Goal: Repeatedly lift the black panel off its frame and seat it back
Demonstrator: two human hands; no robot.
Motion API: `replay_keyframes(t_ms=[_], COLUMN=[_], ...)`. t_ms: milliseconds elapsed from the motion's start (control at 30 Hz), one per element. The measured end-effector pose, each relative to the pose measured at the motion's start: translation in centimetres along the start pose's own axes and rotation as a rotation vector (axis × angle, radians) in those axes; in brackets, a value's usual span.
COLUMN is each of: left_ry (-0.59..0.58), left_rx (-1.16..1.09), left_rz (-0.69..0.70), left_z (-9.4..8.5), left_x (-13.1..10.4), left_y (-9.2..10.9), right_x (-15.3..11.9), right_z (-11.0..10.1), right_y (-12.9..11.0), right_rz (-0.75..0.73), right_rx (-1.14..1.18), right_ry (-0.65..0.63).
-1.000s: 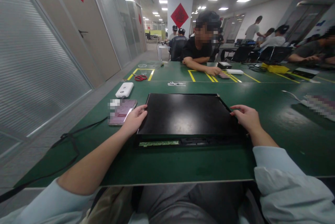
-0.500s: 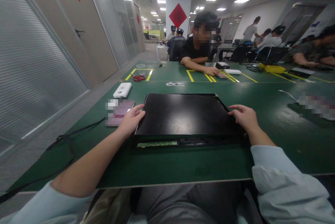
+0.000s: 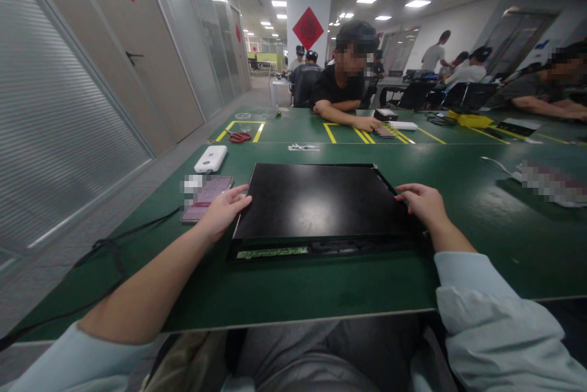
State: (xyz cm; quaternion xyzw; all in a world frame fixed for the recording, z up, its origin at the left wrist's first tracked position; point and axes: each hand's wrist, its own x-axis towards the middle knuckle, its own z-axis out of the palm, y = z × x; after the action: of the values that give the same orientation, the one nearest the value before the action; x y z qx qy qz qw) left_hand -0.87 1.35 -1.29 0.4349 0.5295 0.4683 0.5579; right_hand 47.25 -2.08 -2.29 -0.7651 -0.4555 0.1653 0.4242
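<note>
A black flat display panel (image 3: 316, 199) lies in front of me over a shallow black frame (image 3: 367, 247). A strip of green circuit board (image 3: 273, 252) shows along the frame's near side, below the panel's front edge. My left hand (image 3: 227, 211) pinches the panel's left edge between thumb and fingers. On the other side, my right hand (image 3: 422, 203) has its thumb and fingers closed at the right edge of the panel. Whether those right fingertips also touch the frame is hard to tell.
A phone (image 3: 215, 187) and a white power bank (image 3: 211, 159) lie left of the panel, with a black cable (image 3: 107, 245) nearby. Red scissors (image 3: 240, 137) lie farther off. Across the green table (image 3: 472, 221) sits a person (image 3: 342, 86); a blurred-out white object (image 3: 550, 184) lies right.
The whole view has shifted slightly. Both hands stay at the panel's sides, and the panel looks nearly unmoved over the frame.
</note>
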Motion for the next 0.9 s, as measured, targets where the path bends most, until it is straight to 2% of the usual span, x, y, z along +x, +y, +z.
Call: replay_keyframes(t_ms=[300,467,667,900], left_ry=[-0.009,-0.046,-0.099,-0.081], left_rx=[-0.074,-0.181,-0.21,-0.2], left_rz=[-0.022,-0.029,-0.056,-0.003], left_z=[0.1,0.3,0.5,0.8], left_x=[0.0,-0.3,-0.7,-0.7], left_y=[0.2,0.6,1.0,0.5], right_x=[-0.1,0.1,0.2,0.4], right_z=[0.0,0.1,0.1,0.0], right_y=[-0.4,0.2,0.4,0.3], right_rz=[0.023,-0.009,-0.012,0.009], right_rx=[-0.015,-0.005,-0.028,-0.027], right_ry=[0.0,-0.006,0.007,0.005])
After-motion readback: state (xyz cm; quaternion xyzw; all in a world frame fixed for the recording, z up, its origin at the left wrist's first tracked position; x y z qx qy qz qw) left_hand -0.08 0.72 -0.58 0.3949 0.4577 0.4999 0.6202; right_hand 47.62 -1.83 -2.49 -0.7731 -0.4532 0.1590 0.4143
